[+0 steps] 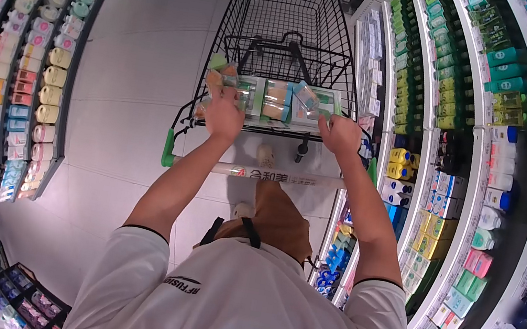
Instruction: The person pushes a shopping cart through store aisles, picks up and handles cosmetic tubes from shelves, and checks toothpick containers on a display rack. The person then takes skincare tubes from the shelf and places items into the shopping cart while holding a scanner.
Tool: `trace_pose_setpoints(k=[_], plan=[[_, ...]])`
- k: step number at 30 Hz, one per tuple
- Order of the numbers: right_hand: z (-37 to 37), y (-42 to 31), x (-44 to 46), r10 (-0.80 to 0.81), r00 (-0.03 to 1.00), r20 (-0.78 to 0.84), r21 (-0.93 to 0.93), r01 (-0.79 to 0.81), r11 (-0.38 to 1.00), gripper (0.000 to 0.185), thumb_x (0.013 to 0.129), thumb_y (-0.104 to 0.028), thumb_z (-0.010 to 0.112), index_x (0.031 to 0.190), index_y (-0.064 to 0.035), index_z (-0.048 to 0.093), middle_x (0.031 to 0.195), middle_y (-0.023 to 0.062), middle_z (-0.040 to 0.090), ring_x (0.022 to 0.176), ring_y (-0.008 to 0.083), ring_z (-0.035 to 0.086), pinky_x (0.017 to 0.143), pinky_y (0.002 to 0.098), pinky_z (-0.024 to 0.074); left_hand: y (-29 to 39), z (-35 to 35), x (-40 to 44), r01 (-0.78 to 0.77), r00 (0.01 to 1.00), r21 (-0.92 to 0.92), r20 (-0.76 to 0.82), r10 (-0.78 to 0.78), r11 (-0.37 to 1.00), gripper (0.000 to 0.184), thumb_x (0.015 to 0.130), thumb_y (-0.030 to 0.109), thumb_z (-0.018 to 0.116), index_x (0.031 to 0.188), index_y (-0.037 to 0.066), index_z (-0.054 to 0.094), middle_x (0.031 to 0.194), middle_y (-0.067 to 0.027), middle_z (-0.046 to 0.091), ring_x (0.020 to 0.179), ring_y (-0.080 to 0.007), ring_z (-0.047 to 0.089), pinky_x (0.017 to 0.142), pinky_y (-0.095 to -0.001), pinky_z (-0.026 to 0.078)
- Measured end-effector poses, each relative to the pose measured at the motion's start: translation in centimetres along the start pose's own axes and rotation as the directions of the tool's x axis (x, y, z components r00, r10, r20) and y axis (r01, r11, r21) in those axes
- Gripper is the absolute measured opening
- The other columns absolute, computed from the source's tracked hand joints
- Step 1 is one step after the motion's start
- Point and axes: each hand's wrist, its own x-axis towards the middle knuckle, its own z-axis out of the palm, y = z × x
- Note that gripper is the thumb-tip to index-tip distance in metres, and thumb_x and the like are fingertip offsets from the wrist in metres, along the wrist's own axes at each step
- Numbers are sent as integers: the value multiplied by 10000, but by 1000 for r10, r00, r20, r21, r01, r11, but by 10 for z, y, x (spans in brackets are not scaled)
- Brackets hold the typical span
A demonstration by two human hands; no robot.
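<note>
**Two hands at the packs in a wire shopping cart**

At the near end of the black wire shopping cart [268,29], a row of clear-fronted packs [277,100] lies in the section closest to the person. The left hand [223,114] is over the row's left end, its fingers on a peach-coloured pack [221,78]; whether they grip it cannot be told. The right hand [340,135] is at the cart's right side, fingers partly curled beside a white pack with green edging [322,99]; its grip also cannot be told. A small blue-and-clear packet [306,93] rests tilted on the row between the hands. The cart's pale handlebar [302,180], printed with characters, crosses beneath both forearms. Cream bottles [54,76] stand left of the cart, green bottles [447,73] right of it.
</note>
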Motion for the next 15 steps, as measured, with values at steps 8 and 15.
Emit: trace_pose_setpoints(k=[8,15], plan=[[0,20,92,-85,995,-51,26,87,996,523,953,-508,625,701,-60,721,629,177,673,637,380,702,613,508,551,17,25,72,13,999,-55,-35,-15,998,122,865,51,660,979,89,680,1091,-151,667,924,-394,699,757,-505,554],[-3,20,163,-111,994,-18,9,111,994,528,956,-527,608,752,-61,749,640,177,682,637,379,704,611,505,552,23,36,134,37,999,21,18,-38,999,122,932,139,632,918,71,732,906,-190,743,841,-402,720,739,-517,560]])
